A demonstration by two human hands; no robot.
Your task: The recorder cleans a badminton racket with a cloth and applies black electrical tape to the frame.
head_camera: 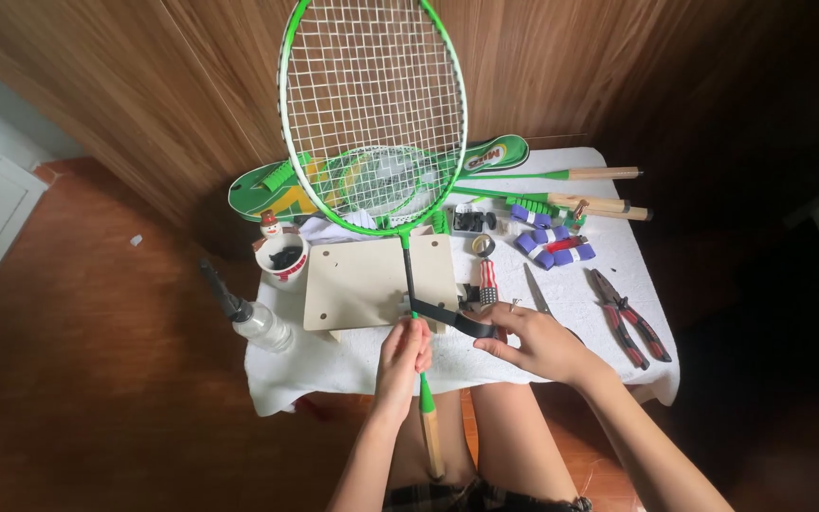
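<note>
Racket is held upright over the table, its shaft gripped in the closed left hand. Black tape is pinched taut by the right hand beside the shaft. Pliers lie near.

Racket head: its far tip is cut by the top edge.
Shaft: your left hand hides part.
Cup: dark contents too small to tell.
</note>
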